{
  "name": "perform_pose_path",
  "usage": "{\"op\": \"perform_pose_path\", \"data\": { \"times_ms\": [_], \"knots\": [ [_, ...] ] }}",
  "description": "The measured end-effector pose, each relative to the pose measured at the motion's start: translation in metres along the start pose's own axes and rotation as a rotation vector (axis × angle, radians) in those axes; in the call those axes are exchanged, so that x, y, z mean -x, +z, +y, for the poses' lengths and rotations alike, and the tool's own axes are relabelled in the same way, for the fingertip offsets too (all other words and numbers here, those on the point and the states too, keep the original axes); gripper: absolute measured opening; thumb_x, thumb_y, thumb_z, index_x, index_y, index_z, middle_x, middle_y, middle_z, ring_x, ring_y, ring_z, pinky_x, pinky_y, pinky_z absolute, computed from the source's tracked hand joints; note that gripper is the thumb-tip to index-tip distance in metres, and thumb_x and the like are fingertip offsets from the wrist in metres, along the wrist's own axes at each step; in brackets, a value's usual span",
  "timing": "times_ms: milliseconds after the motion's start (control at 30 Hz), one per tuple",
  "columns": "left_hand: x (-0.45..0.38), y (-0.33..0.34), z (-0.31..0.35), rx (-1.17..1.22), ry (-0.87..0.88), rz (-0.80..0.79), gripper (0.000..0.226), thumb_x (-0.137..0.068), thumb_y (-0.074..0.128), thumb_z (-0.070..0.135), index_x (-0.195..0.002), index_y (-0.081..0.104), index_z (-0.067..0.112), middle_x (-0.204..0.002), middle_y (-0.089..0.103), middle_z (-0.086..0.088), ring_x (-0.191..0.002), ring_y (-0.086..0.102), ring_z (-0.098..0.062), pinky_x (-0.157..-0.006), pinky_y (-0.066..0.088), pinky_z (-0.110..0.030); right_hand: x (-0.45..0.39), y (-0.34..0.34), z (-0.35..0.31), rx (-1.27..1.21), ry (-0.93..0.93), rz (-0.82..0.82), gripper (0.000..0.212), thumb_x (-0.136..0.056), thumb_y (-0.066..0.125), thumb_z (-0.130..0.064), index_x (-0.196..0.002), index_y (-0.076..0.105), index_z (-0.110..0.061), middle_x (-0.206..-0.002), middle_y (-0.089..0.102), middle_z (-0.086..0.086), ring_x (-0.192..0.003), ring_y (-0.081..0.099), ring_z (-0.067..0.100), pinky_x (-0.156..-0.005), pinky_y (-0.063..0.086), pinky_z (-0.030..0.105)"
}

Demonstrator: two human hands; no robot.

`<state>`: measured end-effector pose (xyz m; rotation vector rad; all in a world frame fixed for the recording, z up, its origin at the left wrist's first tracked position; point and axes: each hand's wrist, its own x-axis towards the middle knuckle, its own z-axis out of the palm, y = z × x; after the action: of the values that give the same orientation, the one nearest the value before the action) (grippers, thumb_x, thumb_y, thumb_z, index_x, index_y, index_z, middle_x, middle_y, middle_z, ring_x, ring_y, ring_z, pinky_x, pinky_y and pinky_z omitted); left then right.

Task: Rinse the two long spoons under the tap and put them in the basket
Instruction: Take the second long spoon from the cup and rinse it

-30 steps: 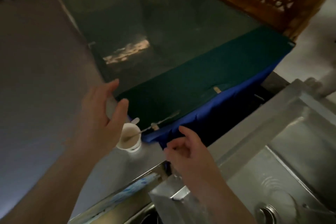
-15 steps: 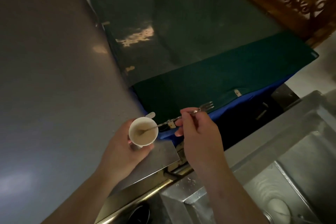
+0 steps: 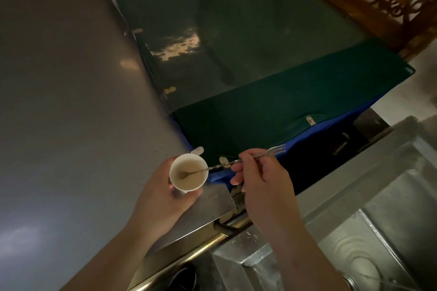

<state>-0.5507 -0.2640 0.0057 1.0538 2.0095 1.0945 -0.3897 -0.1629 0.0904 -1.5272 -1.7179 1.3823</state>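
My left hand (image 3: 163, 198) holds a small white cup (image 3: 188, 172) from below, above the grey counter. A long thin metal spoon (image 3: 220, 166) has its bowl down in the beige-stained cup, and its handle runs up to the right, ending in a fork-like tip (image 3: 276, 149). My right hand (image 3: 262, 179) pinches that handle near its middle. A second long spoon is not visible. No tap or basket is in view.
A steel sink (image 3: 378, 243) with a drain (image 3: 350, 282) lies at the lower right. A dark green cloth over blue fabric (image 3: 295, 106) covers something behind the cup. The grey counter (image 3: 71, 125) spreads left. A carved wooden frame (image 3: 378, 2) stands at the top right.
My left hand closed around the cup and lifted it off the counter. My right hand reached up and took hold of the spoon handle; since then both hands hold almost still.
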Motion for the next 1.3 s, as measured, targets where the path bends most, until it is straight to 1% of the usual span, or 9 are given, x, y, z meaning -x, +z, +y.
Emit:
{"op": "perform_pose_path", "data": {
  "times_ms": [233, 400, 567, 667, 833, 933, 1033, 1167, 1300],
  "knots": [
    [0.001, -0.002, 0.008, -0.034, -0.024, -0.035, 0.071, -0.055, 0.075, 0.068, -0.115, 0.039, 0.059, -0.112, 0.053, 0.033, -0.106, 0.055, 0.009, -0.076, 0.047, -0.016, 0.014, -0.018, -0.002, -0.245, 0.08, 0.12, 0.023, -0.098, 0.05, -0.02, -0.085, 0.067, -0.028, -0.08, 0.074, -0.004, -0.064, 0.068, 0.009, -0.062, 0.051, 0.03],
    [0.017, -0.011, 0.015, -0.121, -0.12, 0.12, 0.126, -0.038, 0.067, 0.087, -0.144, 0.015, 0.044, -0.145, 0.028, 0.014, -0.135, 0.034, -0.018, -0.101, 0.042, -0.044, 0.023, -0.041, 0.001, -0.565, 0.158, 0.199, 0.025, -0.098, 0.049, -0.007, -0.082, 0.068, -0.013, -0.072, 0.073, 0.01, -0.058, 0.064, 0.019, -0.057, 0.046, 0.034],
    [0.029, -0.006, 0.045, -0.13, -0.019, 0.215, 0.088, -0.065, 0.073, 0.063, -0.138, 0.028, 0.045, -0.129, 0.034, 0.02, -0.12, 0.045, -0.017, -0.086, 0.046, -0.033, 0.036, -0.073, 0.008, -0.841, 0.183, 0.238, 0.026, -0.099, 0.047, -0.007, -0.083, 0.068, -0.008, -0.07, 0.071, 0.014, -0.056, 0.063, 0.02, -0.058, 0.05, 0.032],
    [0.034, 0.012, 0.075, -0.11, 0.069, 0.166, 0.056, -0.079, 0.068, 0.039, -0.12, 0.038, 0.061, -0.119, 0.047, 0.018, -0.105, 0.054, -0.01, -0.073, 0.043, -0.019, 0.044, -0.099, 0.017, -0.939, 0.171, 0.297, 0.022, -0.099, 0.045, -0.004, -0.089, 0.065, -0.001, -0.07, 0.069, 0.015, -0.056, 0.063, 0.02, -0.054, 0.055, 0.026],
    [0.038, 0.063, 0.126, -0.104, 0.204, -0.002, 0.052, -0.081, 0.068, 0.016, -0.116, 0.05, 0.049, -0.117, 0.053, 0.023, -0.115, 0.052, -0.017, -0.098, 0.044, -0.043, 0.064, -0.153, 0.039, -1.085, 0.17, 0.449, 0.023, -0.099, 0.044, -0.004, -0.088, 0.064, 0.0, -0.069, 0.067, 0.018, -0.054, 0.062, 0.019, -0.053, 0.054, 0.025],
    [0.042, 0.104, 0.152, -0.145, 0.289, -0.142, 0.053, -0.081, 0.066, 0.017, -0.115, 0.048, 0.054, -0.117, 0.047, 0.039, -0.112, 0.049, -0.001, -0.09, 0.039, -0.02, 0.081, -0.192, 0.059, -1.153, 0.149, 0.556, 0.026, -0.099, 0.043, -0.004, -0.084, 0.064, -0.002, -0.065, 0.068, 0.016, -0.052, 0.062, 0.018, -0.053, 0.053, 0.025],
    [0.052, 0.146, 0.177, -0.142, 0.367, -0.206, 0.056, -0.078, 0.063, 0.021, -0.115, 0.045, 0.06, -0.119, 0.043, 0.042, -0.114, 0.047, 0.005, -0.086, 0.037, -0.01, 0.1, -0.231, 0.083, -1.221, 0.143, 0.646, 0.025, -0.099, 0.042, -0.005, -0.085, 0.063, -0.002, -0.064, 0.067, 0.015, -0.053, 0.063, 0.019, -0.053, 0.053, 0.025],
    [0.069, 0.207, 0.205, -0.141, 0.439, -0.345, 0.05, -0.081, 0.063, 0.027, -0.127, 0.049, 0.044, -0.123, 0.04, 0.041, -0.122, 0.041, 0.005, -0.094, 0.038, -0.019, 0.129, -0.28, 0.122, -1.26, 0.139, 0.77, 0.027, -0.098, 0.044, -0.005, -0.081, 0.064, -0.004, -0.066, 0.067, 0.016, -0.055, 0.062, 0.02, -0.055, 0.052, 0.027],
    [0.089, 0.267, 0.226, -0.127, 0.456, -0.487, 0.05, -0.08, 0.061, 0.035, -0.122, 0.043, 0.056, -0.123, 0.038, 0.042, -0.121, 0.036, 0.016, -0.094, 0.04, -0.025, 0.158, -0.32, 0.164, -1.302, 0.128, 0.887, 0.027, -0.098, 0.045, -0.006, -0.081, 0.066, -0.007, -0.065, 0.069, 0.011, -0.056, 0.064, 0.018, -0.054, 0.052, 0.025]
  ]
}}
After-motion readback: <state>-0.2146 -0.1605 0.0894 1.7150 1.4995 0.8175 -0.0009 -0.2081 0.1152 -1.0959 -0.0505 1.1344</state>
